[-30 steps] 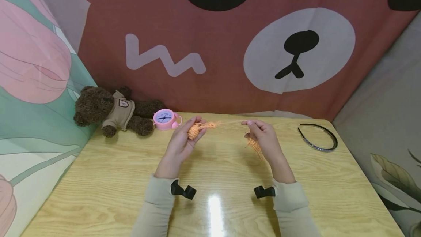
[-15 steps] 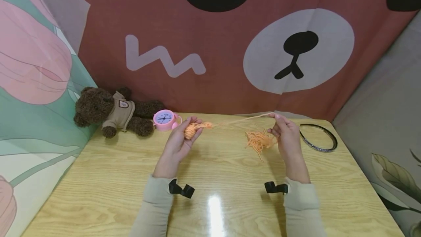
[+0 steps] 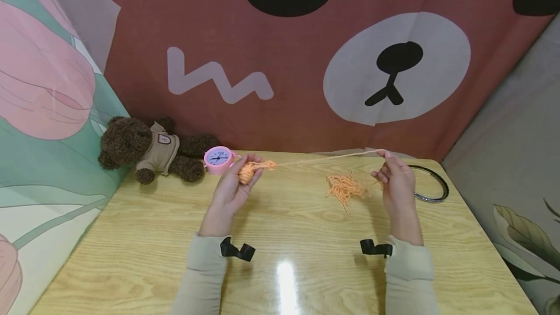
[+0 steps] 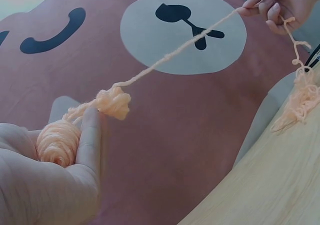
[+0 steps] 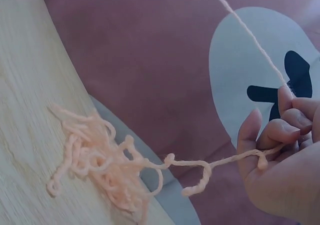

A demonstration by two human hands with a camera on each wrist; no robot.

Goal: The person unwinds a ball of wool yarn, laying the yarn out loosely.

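While a small yarn ball (image 3: 247,173) is cradled above the table (image 3: 131,256) by the left hand (image 3: 229,188), with the thumb and fingers closed around its sides, a pale orange strand (image 3: 323,158) is stretched in a nearly straight line to the right hand (image 3: 398,179), where it is pinched between the thumb and fingertips, the other fingers being curled inward. Beside the ball, a looser clump (image 4: 115,102) is seen at the left fingertips, and the taut strand is led out from it. From the right hand a slack, kinked length is let down to a loose tangle (image 3: 345,188), which is spread on the tabletop between the two hands, nearer the right. Behind the right hand a dark headband (image 3: 433,200) is partly hidden. Near the left hand a pink alarm clock (image 3: 218,159) is placed against the legs of a brown teddy bear (image 3: 162,154), which is laid down beneath a reddish backdrop (image 3: 297,86) printed with a bear's face.
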